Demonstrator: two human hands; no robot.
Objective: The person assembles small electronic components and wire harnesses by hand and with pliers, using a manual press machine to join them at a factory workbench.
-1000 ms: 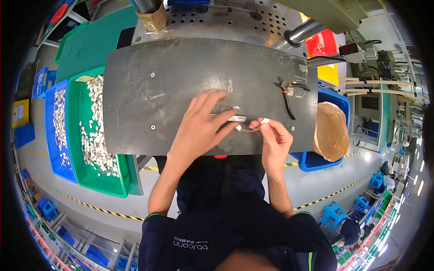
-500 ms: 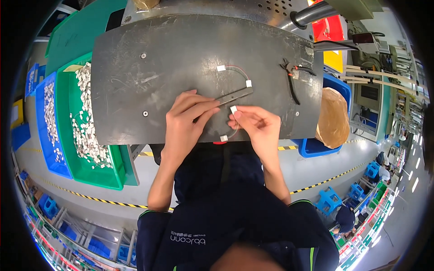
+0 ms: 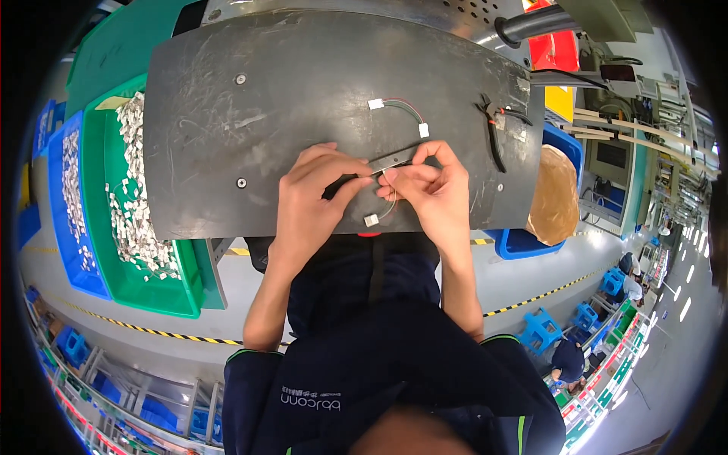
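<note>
My left hand (image 3: pixel 318 186) is closed around the near end of a narrow grey metal bar (image 3: pixel 391 161), which slants across the dark tabletop. Against the bar's middle, my right hand (image 3: pixel 431 186) pinches one end of a short wire harness; its fingers hide that end's connector. The harness's other white connector (image 3: pixel 371 221) hangs free by its thin wires near the table's front edge. Beyond the bar lies a second wire harness (image 3: pixel 409 106), curved, with a white connector at each end. To its right rest black-handled cutting pliers (image 3: pixel 491 133) with orange marks.
At the left, a green bin (image 3: pixel 193 292) and a blue bin (image 3: pixel 95 284) contain many white-connector harnesses. A blue crate with brown paper (image 3: pixel 553 197) stands at the table's right edge. A metal post (image 3: pixel 535 26) rises at the back right. People sit farther off at lower right.
My right hand has moved up and brought its harness end to the bar, the fingertips now close to my left hand's. The whole view has shifted slightly.
</note>
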